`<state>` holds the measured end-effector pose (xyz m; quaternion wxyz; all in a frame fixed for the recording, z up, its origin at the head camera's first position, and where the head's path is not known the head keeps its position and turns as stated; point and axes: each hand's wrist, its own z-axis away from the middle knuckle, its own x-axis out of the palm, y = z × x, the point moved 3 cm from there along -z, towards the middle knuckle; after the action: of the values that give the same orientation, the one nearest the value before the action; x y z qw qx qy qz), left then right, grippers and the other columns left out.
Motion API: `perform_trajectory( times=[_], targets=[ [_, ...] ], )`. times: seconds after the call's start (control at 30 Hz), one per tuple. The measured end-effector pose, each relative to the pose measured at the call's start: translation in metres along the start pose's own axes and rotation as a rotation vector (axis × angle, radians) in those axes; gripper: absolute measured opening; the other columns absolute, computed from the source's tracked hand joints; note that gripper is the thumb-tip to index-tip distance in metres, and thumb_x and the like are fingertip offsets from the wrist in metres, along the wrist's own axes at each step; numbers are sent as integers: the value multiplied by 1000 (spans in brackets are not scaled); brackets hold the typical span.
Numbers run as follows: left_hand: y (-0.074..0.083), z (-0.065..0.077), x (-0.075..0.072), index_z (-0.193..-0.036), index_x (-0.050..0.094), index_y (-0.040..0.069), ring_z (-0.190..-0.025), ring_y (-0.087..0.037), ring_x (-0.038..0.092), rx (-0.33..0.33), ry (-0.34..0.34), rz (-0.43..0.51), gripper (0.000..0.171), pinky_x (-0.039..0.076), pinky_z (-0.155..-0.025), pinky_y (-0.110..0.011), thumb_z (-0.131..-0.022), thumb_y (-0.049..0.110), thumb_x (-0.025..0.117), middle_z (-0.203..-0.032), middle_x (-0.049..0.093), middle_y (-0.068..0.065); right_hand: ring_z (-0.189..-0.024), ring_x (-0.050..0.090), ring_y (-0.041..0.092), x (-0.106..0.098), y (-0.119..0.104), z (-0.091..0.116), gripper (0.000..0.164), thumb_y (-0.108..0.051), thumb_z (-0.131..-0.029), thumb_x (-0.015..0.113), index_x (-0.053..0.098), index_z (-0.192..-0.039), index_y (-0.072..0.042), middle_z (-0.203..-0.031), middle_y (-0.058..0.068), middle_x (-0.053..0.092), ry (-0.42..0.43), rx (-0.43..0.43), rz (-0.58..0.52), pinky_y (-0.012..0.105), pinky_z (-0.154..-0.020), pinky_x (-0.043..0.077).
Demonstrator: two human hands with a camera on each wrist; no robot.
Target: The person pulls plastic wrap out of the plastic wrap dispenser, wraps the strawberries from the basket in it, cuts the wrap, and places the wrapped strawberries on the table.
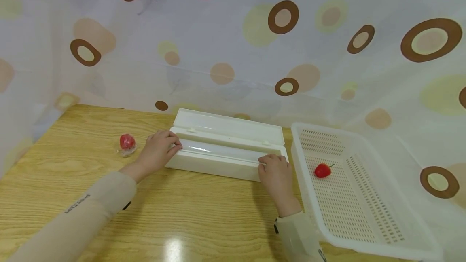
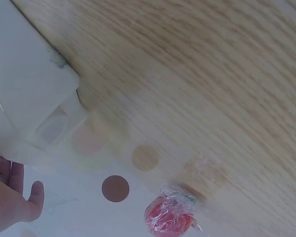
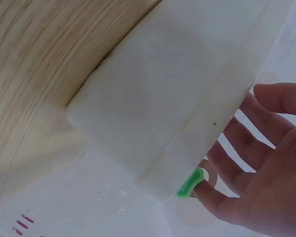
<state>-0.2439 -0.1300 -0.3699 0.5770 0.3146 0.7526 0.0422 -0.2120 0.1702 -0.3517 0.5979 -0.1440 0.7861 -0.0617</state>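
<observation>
A long white cling film box [image 1: 214,166] stands on the table with its hinged lid tipped back. A shiny roll of film [image 1: 218,149] lies inside. My left hand [image 1: 157,151] touches the box's left end, its fingertips over the rim; the left wrist view shows only part of this hand [image 2: 12,202]. My right hand [image 1: 277,177] rests on the front rim near the right end. In the right wrist view its bent, spread fingers [image 3: 249,148] reach over that rim beside a small green piece [image 3: 191,183]. Whether either hand pinches film is hidden.
Left of the box sits a red fruit in crumpled clear film [image 1: 127,142]. A white perforated basket [image 1: 313,213] stands at the right, close to the box, with a stemmed red fruit [image 1: 322,170] inside. Behind the table hangs a patterned curtain [image 1: 233,43].
</observation>
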Motion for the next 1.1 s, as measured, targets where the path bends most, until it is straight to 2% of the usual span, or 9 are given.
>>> perform_trajectory(
  times=[0.13,0.3,0.43,0.53,0.93,1.1],
  targets=[
    [-1,2,-1,-90,70,10,-104,-34,53,12,-8,13,11,38,-89,-57,-90,16,61,-104,63,-12,-100,58,40,0,0,1,20,-7,-88,55,73,-98,-7,-102,13,70,5,-17,25,56,-89,43],
    [0,1,-4,-88,70,11,-104,-33,52,15,-32,34,11,37,-91,-57,-90,16,61,-103,64,-10,-89,63,35,0,2,-1,14,-8,-86,62,74,-92,-7,-92,11,72,53,-39,62,52,-85,46],
    [2,-1,-5,-89,69,10,-106,-34,51,0,-55,21,11,38,-91,-57,-91,16,60,-104,64,-11,-72,66,30,0,3,-7,10,-8,-84,66,74,-87,-5,-84,12,72,84,-54,75,44,-69,52],
    [4,-2,-5,-89,68,9,-108,-36,51,-13,-68,-3,11,39,-91,-57,-91,16,59,-105,64,-12,-68,66,29,1,4,-9,9,-6,-83,66,74,-86,-3,-82,13,72,77,-58,62,40,-61,53],
    [4,-3,-2,-93,68,7,-107,-36,51,-17,-63,-42,13,40,-93,-56,-91,17,59,-103,64,-12,-88,64,34,3,9,-14,14,5,-83,59,72,-90,3,-90,18,70,51,-48,-55,43,-77,52],
    [5,-3,-2,-95,69,9,-107,-36,51,-16,-63,-31,13,40,-93,-56,-91,17,60,-101,64,-10,-84,59,32,6,13,-20,15,7,-85,57,70,-91,3,-87,16,67,61,-68,-60,40,-76,52]
  ],
)
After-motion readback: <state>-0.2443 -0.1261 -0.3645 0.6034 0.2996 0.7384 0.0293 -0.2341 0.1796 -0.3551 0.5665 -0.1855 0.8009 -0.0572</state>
